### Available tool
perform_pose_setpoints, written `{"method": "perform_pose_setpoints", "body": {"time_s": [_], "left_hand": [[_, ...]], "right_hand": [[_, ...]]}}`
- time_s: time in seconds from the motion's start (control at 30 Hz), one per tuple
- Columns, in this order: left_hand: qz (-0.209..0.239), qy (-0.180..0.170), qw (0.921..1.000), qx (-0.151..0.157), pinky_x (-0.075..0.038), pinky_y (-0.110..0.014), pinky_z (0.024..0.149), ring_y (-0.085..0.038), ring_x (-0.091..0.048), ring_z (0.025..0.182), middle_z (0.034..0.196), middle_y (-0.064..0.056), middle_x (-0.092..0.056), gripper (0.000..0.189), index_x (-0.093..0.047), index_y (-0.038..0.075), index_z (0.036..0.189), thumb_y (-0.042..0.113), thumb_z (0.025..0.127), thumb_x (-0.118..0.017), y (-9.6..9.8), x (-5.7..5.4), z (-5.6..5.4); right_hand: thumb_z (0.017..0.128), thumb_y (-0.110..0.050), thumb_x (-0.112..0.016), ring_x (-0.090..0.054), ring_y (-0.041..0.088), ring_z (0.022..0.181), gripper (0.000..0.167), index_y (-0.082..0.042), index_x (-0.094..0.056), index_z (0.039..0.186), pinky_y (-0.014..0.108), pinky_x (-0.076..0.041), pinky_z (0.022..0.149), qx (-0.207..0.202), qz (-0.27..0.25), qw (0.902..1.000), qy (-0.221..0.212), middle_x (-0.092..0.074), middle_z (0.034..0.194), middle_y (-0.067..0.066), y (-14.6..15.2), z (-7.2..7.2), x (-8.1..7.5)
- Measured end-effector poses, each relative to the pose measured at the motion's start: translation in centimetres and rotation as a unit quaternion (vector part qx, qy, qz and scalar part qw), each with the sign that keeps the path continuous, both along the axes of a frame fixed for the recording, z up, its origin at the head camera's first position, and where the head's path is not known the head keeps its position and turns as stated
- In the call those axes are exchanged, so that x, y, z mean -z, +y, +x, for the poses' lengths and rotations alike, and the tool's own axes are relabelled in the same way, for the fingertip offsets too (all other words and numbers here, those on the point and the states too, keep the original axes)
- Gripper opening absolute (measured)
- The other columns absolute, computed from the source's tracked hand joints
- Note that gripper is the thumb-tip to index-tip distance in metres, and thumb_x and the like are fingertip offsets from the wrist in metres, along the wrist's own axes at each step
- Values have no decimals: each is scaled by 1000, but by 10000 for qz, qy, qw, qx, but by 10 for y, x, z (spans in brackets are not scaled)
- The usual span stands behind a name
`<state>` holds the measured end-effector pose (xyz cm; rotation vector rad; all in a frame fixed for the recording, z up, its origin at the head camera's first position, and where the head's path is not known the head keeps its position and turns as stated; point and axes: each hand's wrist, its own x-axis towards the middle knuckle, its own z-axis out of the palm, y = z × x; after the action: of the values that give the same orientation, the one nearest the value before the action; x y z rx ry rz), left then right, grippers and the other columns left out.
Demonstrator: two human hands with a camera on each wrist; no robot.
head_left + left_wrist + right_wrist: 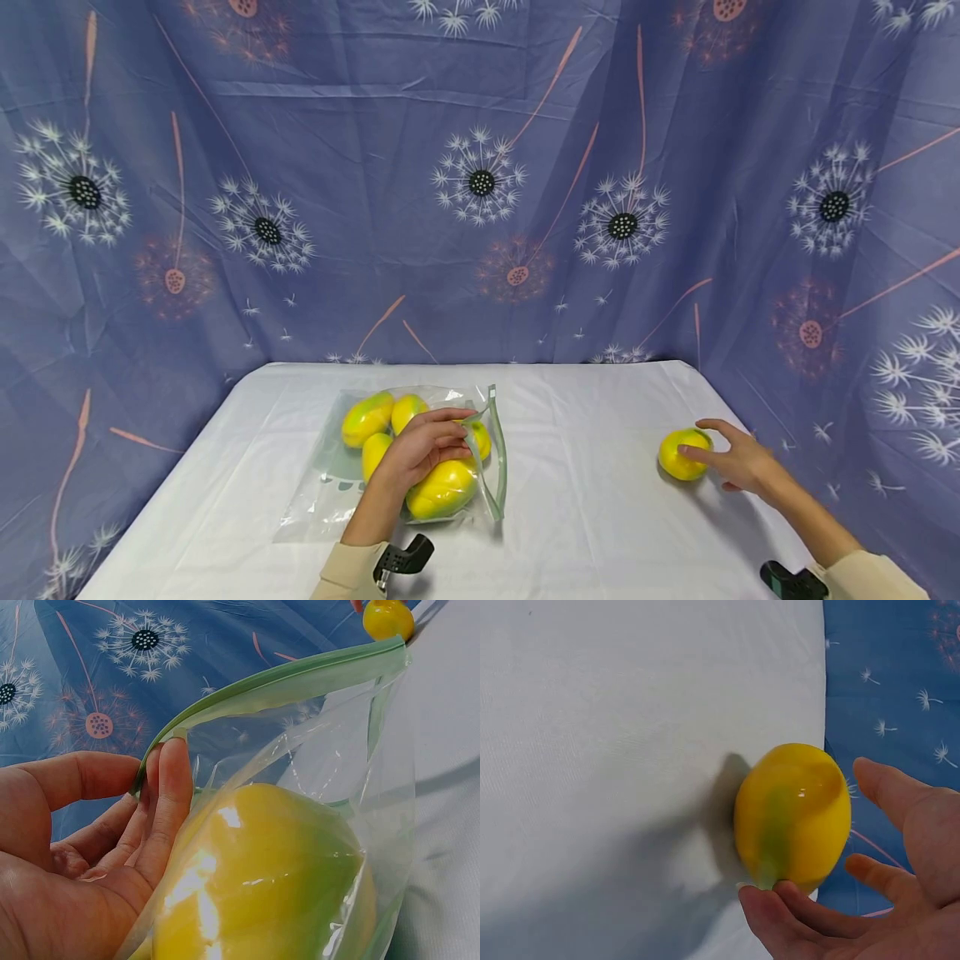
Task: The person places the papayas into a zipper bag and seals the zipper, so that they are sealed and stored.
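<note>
Table [570,475]: whole bag [337,458], head view only

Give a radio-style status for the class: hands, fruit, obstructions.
Left hand pinching green rim of clear bag. Right hand at lone yellow fruit, firm grip unclear. More fruit bagged; nothing visibly between lone fruit and bag.

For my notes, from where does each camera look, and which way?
Head: worn on head, forward and down at white table; left hand and right hand show.
Left wrist: on that wrist, facing the plastic bag; mainly left hand shows.
Right wrist: on that wrist, facing the lone fruit; right hand shows.
Head and left wrist share the bag.
</note>
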<state>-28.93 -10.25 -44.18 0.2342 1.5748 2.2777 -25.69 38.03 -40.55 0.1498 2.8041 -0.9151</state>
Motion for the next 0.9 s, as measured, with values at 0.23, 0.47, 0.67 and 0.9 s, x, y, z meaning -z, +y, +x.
{"method": "perform_pose_setpoints", "body": {"time_s": [0.23,0.47,0.67,0.9], "left_hand": [[42,-17,10000,-2,-64,-30,78,-17,-71,76,134,-27,-56,50,-48,-13,143,-8,94,-56,0,0,0],[49,-9,10000,2,-64,-29,78,-17,-70,76,132,-26,-57,50,-48,-13,143,-8,94,-56,0,-1,0],[45,-8,10000,13,-64,-29,78,-17,-70,76,136,-26,-55,50,-48,-13,143,-7,94,-56,0,0,1],[94,44,9999,10,-64,-29,78,-16,-70,76,137,-28,-53,49,-48,-13,142,-8,94,-55,0,1,2]], "right_hand": [[92,-58,-65,-59,45,105,88,2,-34,150,35,-62,67,36,40,9999,112,-30,147,45,-5,-1,7],[91,-60,-66,-62,40,99,88,-1,-37,149,37,-62,66,147,131,9994,276,-33,147,45,-9,-3,13],[89,-58,-68,-66,29,82,87,0,-38,147,34,-58,62,200,243,9985,437,-42,139,45,-12,-5,21],[86,-53,-74,-67,31,83,90,2,-35,147,37,-52,64,278,395,9975,520,-55,126,41,-15,-7,22]]}}
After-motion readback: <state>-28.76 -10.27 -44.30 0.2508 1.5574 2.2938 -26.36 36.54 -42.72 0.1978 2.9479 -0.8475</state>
